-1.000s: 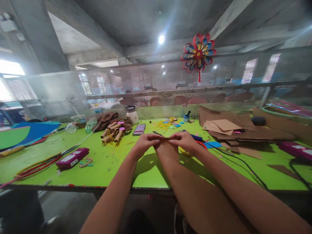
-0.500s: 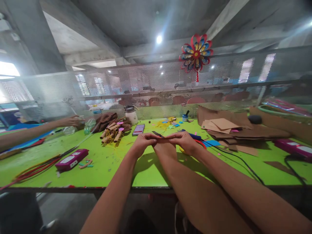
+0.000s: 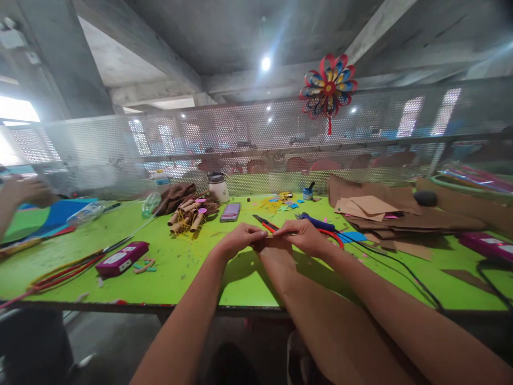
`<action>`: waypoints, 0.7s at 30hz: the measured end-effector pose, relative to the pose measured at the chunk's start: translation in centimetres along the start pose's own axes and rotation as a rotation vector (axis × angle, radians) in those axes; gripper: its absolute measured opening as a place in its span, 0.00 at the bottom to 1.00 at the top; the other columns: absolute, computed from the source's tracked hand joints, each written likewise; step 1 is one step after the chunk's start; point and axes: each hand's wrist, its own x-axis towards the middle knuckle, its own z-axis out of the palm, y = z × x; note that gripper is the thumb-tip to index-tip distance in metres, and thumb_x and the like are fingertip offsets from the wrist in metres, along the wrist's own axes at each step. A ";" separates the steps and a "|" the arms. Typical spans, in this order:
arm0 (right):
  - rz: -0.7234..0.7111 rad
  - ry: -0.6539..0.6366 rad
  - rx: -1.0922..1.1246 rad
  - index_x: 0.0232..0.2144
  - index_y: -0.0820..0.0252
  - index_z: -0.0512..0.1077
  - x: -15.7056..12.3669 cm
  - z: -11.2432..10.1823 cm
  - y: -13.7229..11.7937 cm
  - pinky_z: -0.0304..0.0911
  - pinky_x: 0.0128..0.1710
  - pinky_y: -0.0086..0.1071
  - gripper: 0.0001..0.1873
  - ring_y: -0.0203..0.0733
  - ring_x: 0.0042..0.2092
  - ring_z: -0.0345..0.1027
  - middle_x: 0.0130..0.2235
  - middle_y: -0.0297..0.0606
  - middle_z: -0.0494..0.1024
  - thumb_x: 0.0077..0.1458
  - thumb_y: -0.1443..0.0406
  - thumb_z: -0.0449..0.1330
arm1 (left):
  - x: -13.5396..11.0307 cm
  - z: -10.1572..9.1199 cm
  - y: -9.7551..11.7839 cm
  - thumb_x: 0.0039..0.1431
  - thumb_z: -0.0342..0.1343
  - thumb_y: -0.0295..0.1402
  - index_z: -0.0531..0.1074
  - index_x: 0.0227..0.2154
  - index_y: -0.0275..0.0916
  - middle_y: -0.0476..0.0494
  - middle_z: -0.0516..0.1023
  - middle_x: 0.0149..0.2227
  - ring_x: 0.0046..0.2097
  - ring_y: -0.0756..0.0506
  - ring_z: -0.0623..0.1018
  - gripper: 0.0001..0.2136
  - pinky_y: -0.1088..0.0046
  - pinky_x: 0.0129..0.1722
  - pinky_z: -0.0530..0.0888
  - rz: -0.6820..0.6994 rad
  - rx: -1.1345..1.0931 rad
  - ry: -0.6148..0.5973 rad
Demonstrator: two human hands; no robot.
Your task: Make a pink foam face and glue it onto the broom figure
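A long strip of brown paper (image 3: 320, 305) runs from the lower right up to its far end above the table, where both hands pinch it. My left hand (image 3: 240, 239) is closed on the left corner of that end, thumb on top. At the right corner, my right hand (image 3: 302, 235) grips the same edge between thumb and fingers. Just beyond the fingertips lie scissors (image 3: 262, 220) with dark blades and red handles, partly hidden. Beside my right hand rests a blue-handled tool (image 3: 316, 222) with a black cord near it.
Brown paper sheets (image 3: 401, 219) are stacked at the right. Small paper rolls (image 3: 186, 216), a phone (image 3: 230, 212) and a jar (image 3: 217, 187) stand left of centre. A purple power strip (image 3: 122, 259) lies at the left. Another person's hand (image 3: 32, 191) is at the far left.
My hands have lowered slightly with the paper edge, and my right fingers have shifted left along it. More of the scissors shows. The other person's hand has moved left, away from the bottles.
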 end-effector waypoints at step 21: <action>0.403 -0.177 0.159 0.42 0.65 0.76 0.5 -2.2 -1.8 0.66 0.29 0.31 0.16 0.36 0.27 0.70 0.27 0.37 0.77 0.49 0.65 0.62 | -0.4 -0.7 0.6 0.53 0.58 0.49 0.68 0.19 0.35 0.52 0.64 0.17 0.22 0.54 0.62 0.21 0.76 0.24 0.57 0.062 0.125 0.028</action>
